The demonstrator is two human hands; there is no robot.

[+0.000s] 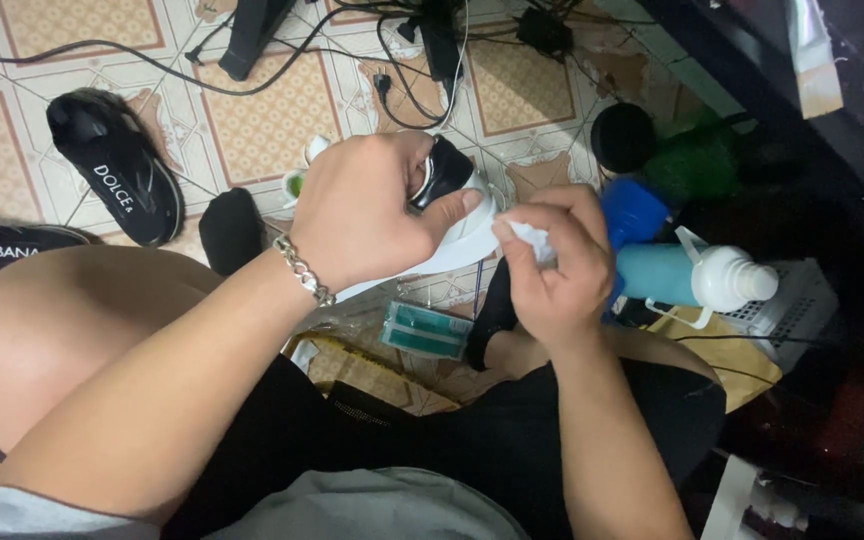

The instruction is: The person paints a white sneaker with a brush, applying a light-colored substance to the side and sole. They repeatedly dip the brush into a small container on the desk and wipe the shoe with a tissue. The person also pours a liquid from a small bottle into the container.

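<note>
The left hand [367,205] is clenched around a white shoe [452,245], fingers curled over its top and thumb pressed along the side; a black and silver part of the shoe shows just past the knuckles. A silver chain bracelet [304,270] sits on that wrist. The shoe is held up over the tiled floor [262,120], above the person's lap.

The right hand [552,265] is just right of the shoe, pinching a small white wad [529,238] between thumb and fingers, with the wad touching or nearly touching the shoe's edge; which, I cannot tell.

Right of the shoe, behind the right hand, a blue bottle [692,275] with a white cap lies on its side, and a blue lid [632,210] stands just beside it. Farther right of the shoe is a white slotted tray [802,300]. Below the shoe, near the knees, lies a teal packet [424,328] on brown paper.

Left of the shoe, a black sock [230,228] lies on the floor, and well left of it a black sneaker [117,165]. Above the shoe, black cables [282,75] run across the tiles.
</note>
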